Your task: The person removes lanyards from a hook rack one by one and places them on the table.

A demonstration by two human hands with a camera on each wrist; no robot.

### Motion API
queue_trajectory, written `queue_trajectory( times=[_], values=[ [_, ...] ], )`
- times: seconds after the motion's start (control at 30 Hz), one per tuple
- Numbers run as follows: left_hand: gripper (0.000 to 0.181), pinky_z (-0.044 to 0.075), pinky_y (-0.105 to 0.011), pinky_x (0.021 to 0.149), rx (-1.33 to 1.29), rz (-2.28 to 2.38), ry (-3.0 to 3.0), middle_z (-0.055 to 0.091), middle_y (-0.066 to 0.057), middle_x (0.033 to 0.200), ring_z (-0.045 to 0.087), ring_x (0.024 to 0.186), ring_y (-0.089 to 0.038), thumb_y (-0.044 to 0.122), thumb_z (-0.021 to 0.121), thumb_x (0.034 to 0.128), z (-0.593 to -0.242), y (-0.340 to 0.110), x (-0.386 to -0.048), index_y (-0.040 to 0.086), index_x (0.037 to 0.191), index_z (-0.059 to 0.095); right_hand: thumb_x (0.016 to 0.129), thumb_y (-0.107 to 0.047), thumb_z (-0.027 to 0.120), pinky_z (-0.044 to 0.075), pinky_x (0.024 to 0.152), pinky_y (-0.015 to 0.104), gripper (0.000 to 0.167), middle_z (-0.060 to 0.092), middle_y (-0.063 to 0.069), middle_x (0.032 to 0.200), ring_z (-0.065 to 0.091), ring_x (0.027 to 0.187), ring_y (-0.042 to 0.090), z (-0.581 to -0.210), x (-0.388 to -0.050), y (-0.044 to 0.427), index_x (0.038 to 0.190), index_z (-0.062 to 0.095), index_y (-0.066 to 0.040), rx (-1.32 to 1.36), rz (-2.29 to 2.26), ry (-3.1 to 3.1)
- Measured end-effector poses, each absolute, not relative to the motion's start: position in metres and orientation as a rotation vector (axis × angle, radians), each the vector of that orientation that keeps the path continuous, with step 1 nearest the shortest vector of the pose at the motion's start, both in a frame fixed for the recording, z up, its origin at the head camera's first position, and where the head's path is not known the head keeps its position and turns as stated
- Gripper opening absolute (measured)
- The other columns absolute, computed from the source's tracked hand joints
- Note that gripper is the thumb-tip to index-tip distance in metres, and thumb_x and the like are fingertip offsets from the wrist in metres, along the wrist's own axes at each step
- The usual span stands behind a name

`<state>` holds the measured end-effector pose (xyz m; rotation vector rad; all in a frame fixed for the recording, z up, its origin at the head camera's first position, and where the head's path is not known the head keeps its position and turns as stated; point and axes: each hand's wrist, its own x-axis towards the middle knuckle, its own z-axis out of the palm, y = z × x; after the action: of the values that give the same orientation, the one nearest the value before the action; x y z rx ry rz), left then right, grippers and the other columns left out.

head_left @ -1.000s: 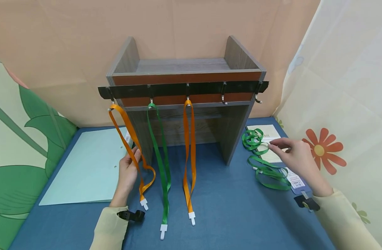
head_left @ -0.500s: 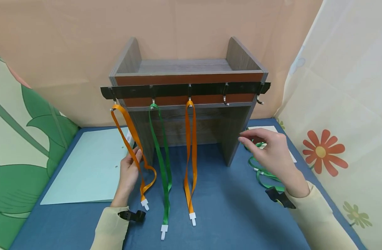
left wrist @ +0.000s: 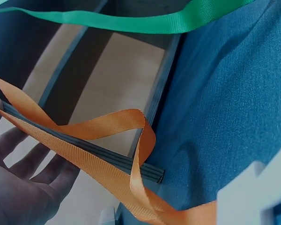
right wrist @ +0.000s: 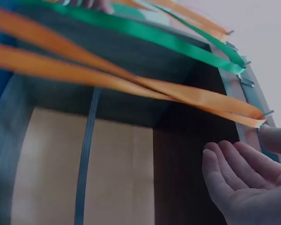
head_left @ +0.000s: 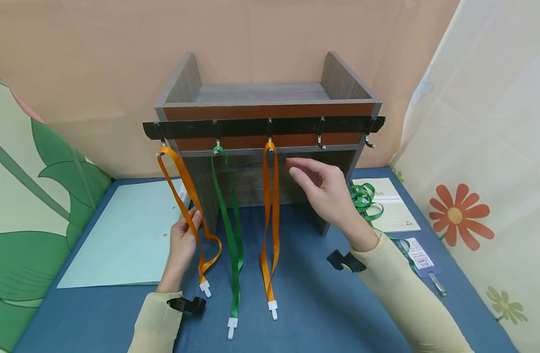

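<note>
Three lanyards hang from hooks on the black rail (head_left: 243, 128): an orange one (head_left: 184, 181) at far left, a green one (head_left: 225, 220), and another orange one (head_left: 275, 215). My left hand (head_left: 181, 245) is beside the left orange strap; in the left wrist view the fingers (left wrist: 51, 173) lie loosely bent behind the strap (left wrist: 84, 159), near the shelf's side edge. Right of the second orange lanyard, my right hand (head_left: 331, 196) is raised empty, with thumb and fingers apart. The right wrist view shows that hand (right wrist: 248, 178) just below the orange loop (right wrist: 201, 96).
Green lanyards (head_left: 362, 196) lie on a notebook (head_left: 395, 211) at the right, near a card badge (head_left: 420, 255). Pale green sheets (head_left: 119, 235) lie at the left. The grey wooden shelf (head_left: 261, 93) stands at the back. Two hooks at the rail's right end (head_left: 321, 142) hold nothing.
My right hand has moved left and up from the green lanyards to beside the middle orange one. My left hand stays by the left orange strap.
</note>
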<state>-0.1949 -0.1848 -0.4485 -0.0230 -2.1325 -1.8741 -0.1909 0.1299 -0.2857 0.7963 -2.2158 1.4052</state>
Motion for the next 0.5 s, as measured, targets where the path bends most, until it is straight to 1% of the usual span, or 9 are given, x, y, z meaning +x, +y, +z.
queue_trajectory(
  times=[0.13, 0.2, 0.3, 0.37, 0.5],
  values=[
    [0.037, 0.045, -0.021, 0.082, -0.023, -1.875, -2.14, 0.06, -0.023, 0.117, 0.06, 0.091, -0.009, 0.017, 0.05, 0.1007, -0.438, -0.182, -0.19, -0.005, 0.129, 0.056, 0.095, -0.008, 0.059, 0.05, 0.083, 0.031, 0.026, 0.067, 0.008, 0.111, 0.065, 0.095, 0.016, -0.278, -0.199, 0.116, 0.119, 0.065, 0.0, 0.827, 1.578, -2.15],
    [0.036, 0.046, -0.021, 0.082, -0.03, -1.867, -2.143, 0.06, -0.024, 0.116, 0.06, 0.092, -0.012, 0.016, 0.05, 0.1007, -0.43, -0.179, -0.185, -0.007, 0.128, 0.056, 0.095, -0.008, 0.06, 0.05, 0.083, 0.032, 0.026, 0.068, 0.009, 0.11, 0.065, 0.096, 0.017, -0.273, -0.201, 0.11, 0.118, 0.065, 0.002, 0.838, 1.609, -2.128],
    [0.036, 0.045, -0.02, 0.082, -0.043, -1.844, -2.159, 0.06, -0.026, 0.117, 0.06, 0.095, -0.015, 0.015, 0.048, 0.1014, -0.422, -0.176, -0.181, -0.008, 0.129, 0.055, 0.095, -0.008, 0.06, 0.051, 0.082, 0.033, 0.024, 0.069, 0.009, 0.105, 0.065, 0.093, 0.017, -0.269, -0.202, 0.104, 0.116, 0.066, 0.002, 0.819, 1.628, -2.11],
    [0.037, 0.044, -0.02, 0.082, -0.052, -1.831, -2.165, 0.059, -0.027, 0.118, 0.059, 0.096, -0.015, 0.015, 0.047, 0.1018, -0.42, -0.175, -0.18, -0.008, 0.13, 0.054, 0.095, -0.008, 0.06, 0.052, 0.08, 0.034, 0.023, 0.07, 0.009, 0.101, 0.065, 0.089, 0.016, -0.266, -0.202, 0.101, 0.113, 0.067, 0.003, 0.8, 1.637, -2.097],
    [0.038, 0.044, -0.019, 0.081, -0.063, -1.807, -2.166, 0.058, -0.03, 0.117, 0.058, 0.094, -0.011, 0.014, 0.046, 0.1019, -0.418, -0.174, -0.178, -0.011, 0.129, 0.052, 0.094, -0.007, 0.061, 0.052, 0.078, 0.034, 0.018, 0.071, 0.009, 0.096, 0.065, 0.086, 0.017, -0.263, -0.202, 0.098, 0.107, 0.069, 0.003, 0.788, 1.648, -2.05]
  ],
)
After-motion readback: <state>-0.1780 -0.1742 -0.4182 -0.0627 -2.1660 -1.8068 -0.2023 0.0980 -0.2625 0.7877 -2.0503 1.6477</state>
